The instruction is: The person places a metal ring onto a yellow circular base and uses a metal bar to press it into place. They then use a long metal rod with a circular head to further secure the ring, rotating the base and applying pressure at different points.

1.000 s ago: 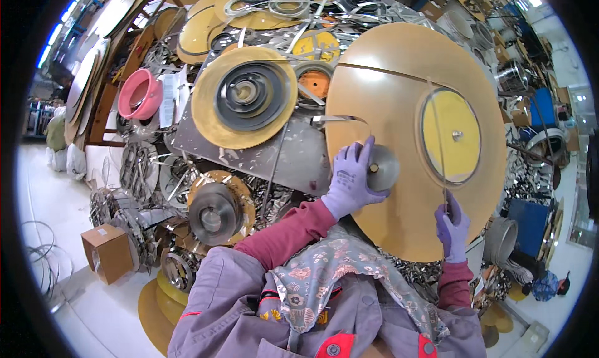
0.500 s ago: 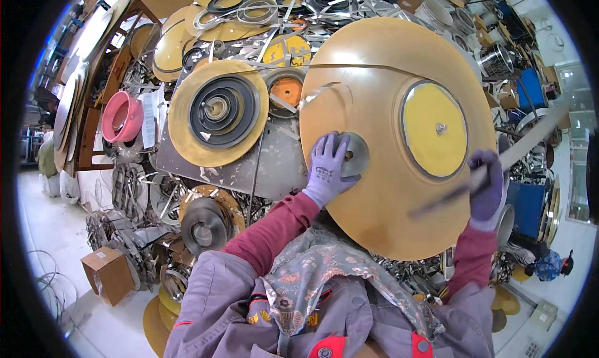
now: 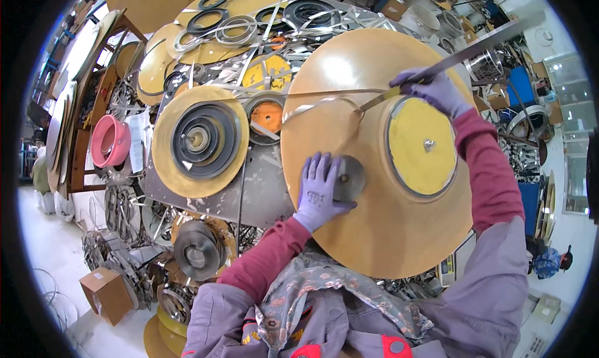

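Note:
My left hand (image 3: 319,191), in a pale purple glove, lies flat with its fingers stretched out. It rests at the left edge of a small grey metal disc (image 3: 350,179), on a large tan disc (image 3: 368,245). My right hand (image 3: 435,91), gloved alike, is closed around a long flat metal strip (image 3: 480,48) above the far part of the tan disc. One end of the strip points up to the far right; the other reaches toward the tan disc's middle. A round yellow plate (image 3: 419,149) with a central bolt sits on the tan disc, below my right hand.
Left of the large disc stands a smaller tan disc (image 3: 165,161) with stacked dark rings; a thin band runs between the two. Loose rings and metal scraps (image 3: 234,33) cover the far table. A pink tub (image 3: 111,142) and a cardboard box (image 3: 107,294) are at left.
My right hand has swung from the near right side up and inward over the tan disc, carrying the metal strip. My left hand stays on the small grey disc.

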Action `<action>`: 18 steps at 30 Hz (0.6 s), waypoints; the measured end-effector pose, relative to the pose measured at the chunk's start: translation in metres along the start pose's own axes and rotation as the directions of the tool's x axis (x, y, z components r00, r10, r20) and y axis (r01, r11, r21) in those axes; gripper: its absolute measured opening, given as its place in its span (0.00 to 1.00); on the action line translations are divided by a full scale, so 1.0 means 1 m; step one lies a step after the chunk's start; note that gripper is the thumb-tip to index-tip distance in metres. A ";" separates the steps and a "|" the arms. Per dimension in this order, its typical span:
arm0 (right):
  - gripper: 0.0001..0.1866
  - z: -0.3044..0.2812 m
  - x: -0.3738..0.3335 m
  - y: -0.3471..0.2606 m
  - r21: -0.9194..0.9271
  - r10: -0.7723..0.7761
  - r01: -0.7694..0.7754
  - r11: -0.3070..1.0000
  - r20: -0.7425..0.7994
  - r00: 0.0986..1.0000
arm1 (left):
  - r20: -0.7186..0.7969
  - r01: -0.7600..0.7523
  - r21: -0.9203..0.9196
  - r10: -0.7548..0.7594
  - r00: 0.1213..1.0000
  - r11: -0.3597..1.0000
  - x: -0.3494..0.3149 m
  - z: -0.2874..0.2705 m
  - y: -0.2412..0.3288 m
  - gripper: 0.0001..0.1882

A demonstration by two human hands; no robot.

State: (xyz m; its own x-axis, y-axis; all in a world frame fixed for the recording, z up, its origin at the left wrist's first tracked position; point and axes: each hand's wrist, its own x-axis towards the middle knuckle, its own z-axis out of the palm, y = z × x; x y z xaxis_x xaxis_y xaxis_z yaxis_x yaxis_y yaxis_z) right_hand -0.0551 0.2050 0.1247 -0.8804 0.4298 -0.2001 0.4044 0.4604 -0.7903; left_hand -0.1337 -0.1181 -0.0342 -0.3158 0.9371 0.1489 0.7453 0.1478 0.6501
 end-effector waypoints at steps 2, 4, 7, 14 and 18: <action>0.10 -0.035 0.012 0.021 -0.031 0.051 -0.051 0.998 -0.009 0.999 | -0.083 0.009 -0.043 -0.012 0.996 0.999 -0.011 0.004 0.007 0.56; 0.10 -0.068 0.019 0.038 -0.020 0.085 -0.085 0.996 -0.015 0.996 | -0.171 0.017 -0.110 -0.036 0.985 0.994 -0.025 0.010 0.014 0.54; 0.11 -0.099 0.017 0.061 0.006 0.081 -0.081 0.997 -0.039 0.996 | -0.159 0.054 -0.188 -0.084 0.984 0.981 -0.042 0.022 0.024 0.51; 0.15 -0.167 -0.042 0.143 0.114 0.243 -0.218 0.969 -0.298 0.923 | -0.211 0.216 -0.089 -0.230 0.950 0.972 -0.080 -0.023 -0.007 0.44; 0.14 -0.186 -0.126 0.184 -0.153 0.316 -0.542 0.826 -0.671 0.671 | -0.239 0.595 0.373 -0.546 0.803 0.712 -0.129 -0.081 -0.058 0.46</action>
State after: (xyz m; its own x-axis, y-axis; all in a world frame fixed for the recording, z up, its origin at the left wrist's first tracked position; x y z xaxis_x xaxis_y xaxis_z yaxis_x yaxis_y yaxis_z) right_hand 0.1764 0.3799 0.1121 -0.2967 0.9550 0.0049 0.8492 0.2662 -0.4561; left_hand -0.1839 -0.2732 -0.0302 -0.8009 0.5961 -0.0568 0.5616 0.7807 0.2739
